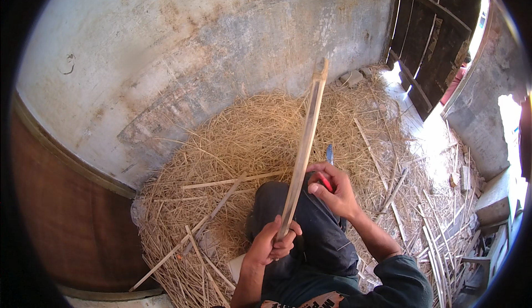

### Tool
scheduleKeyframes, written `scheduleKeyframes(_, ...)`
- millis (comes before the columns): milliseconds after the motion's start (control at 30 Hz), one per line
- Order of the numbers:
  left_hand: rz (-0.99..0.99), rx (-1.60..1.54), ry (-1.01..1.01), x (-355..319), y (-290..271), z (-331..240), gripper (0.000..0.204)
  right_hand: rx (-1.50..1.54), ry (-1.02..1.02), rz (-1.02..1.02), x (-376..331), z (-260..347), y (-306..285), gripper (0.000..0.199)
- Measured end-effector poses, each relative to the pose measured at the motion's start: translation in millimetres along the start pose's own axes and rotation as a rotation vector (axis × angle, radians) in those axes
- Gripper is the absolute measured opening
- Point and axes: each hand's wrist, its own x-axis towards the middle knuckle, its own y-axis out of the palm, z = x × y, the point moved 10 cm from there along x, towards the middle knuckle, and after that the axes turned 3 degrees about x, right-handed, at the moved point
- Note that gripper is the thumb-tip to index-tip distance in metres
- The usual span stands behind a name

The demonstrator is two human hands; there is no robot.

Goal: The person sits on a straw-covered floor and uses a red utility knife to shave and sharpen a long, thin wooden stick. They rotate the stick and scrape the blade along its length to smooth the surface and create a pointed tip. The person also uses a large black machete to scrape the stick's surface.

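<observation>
- I had the left hand wrapped firmly about the lower end of a long, pale, split-wood strip; the fist hid that end.
- The strip rose at a slant above the knees, its far tip reaching in front of the stained, whitish wall.
- My right hand was curled around a small red handle, just beside the strip; I couldn't tell whether the forefinger touched it.
- A narrow bluish blade showed beyond the knuckles, but the fingers hid any join with the handle.
- The dark trousers covered part of the yellow straw heap, where loose sticks lay half buried.
- Glare washed out the floor by the dark plank door, whose edge hid most of a person in red.
</observation>
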Motion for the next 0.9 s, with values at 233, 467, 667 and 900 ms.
scheduleKeyframes(233, -0.045, 0.252, -0.006, 2.0, 15.4, -13.6, 0.079, 0.23, 0.14, -0.015, 7.0, -6.6, 1.8, 0.028)
scheduleKeyframes(467, -0.099, 0.293, 0.239, 0.2, 2.3, -37.5, 0.083, 0.121, 0.067, -0.13, 18.6, 13.1, -14.0, 0.024)
scheduleKeyframes(667, -0.11, 0.457, 0.197, -23.3, -10.6, -49.5, 0.07, 0.081, 0.066, -0.184, 30.7, 28.5, -31.6, 0.025)
scheduleKeyframes(900, -0.05, 0.515, 0.162, -21.7, 2.3, -51.0, 0.063, 0.105, 0.035, -0.177, 34.8, 31.7, -32.2, 0.026)
